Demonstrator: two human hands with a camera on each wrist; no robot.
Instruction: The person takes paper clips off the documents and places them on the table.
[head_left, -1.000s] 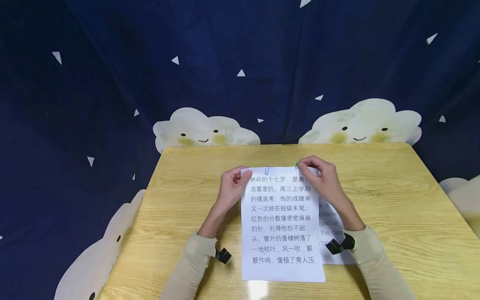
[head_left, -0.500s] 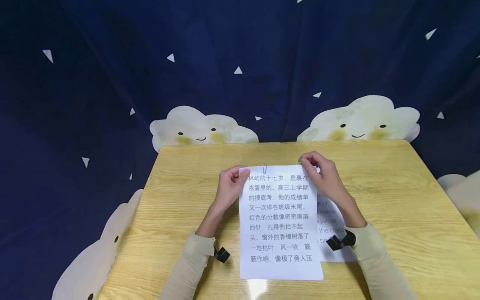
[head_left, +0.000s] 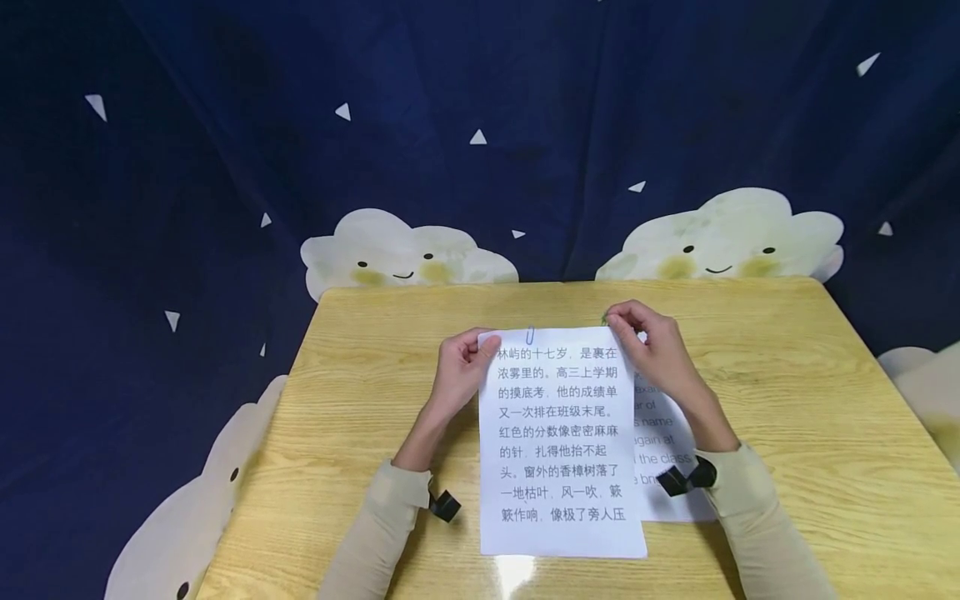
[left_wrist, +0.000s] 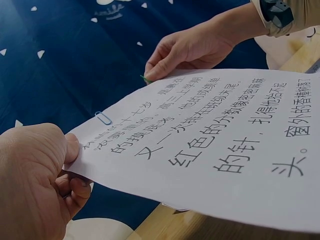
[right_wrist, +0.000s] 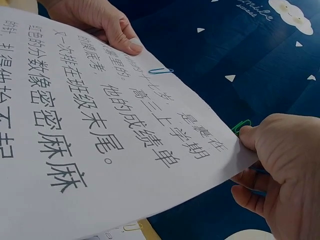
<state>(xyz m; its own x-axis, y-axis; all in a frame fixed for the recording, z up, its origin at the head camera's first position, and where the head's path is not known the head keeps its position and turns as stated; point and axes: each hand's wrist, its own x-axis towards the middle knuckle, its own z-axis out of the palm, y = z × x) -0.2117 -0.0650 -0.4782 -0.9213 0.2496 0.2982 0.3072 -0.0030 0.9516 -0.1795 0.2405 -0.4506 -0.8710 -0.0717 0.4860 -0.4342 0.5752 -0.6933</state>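
Printed sheet (head_left: 561,442): white page with large Chinese characters, held over the middle of the wooden table (head_left: 810,392), its top edge lifted clear of the surface in both wrist views; the near end seems to rest toward the table's front edge. Whether it is one page or several clipped together cannot be told.
Blue paper clip (head_left: 530,335): seated on the sheet's top edge, nearer the left corner; only its loop shows above the paper.
Green paper clip (right_wrist: 241,126): at the sheet's top right corner, mostly covered by the thumb; only a small green curve shows, and how far it sits on the paper cannot be made out.
Right hand (head_left: 654,350): thumb and fingers pinched together on the top right corner and the green clip; the underside fingers are curled beneath the paper.
Left hand (head_left: 462,375): thumb on top, fingers curled below, clamped on the sheet's top left corner.
Second sheet (head_left: 663,454): lies flat on the table under the right forearm, English print, largely covered by the held page and the arm; only word fragments are readable.
Wrist straps (head_left: 444,505): black, on beige sleeves; partly cut off.
Backdrop (head_left: 225,167): dark blue cloth with white triangles and smiling clouds behind the table.
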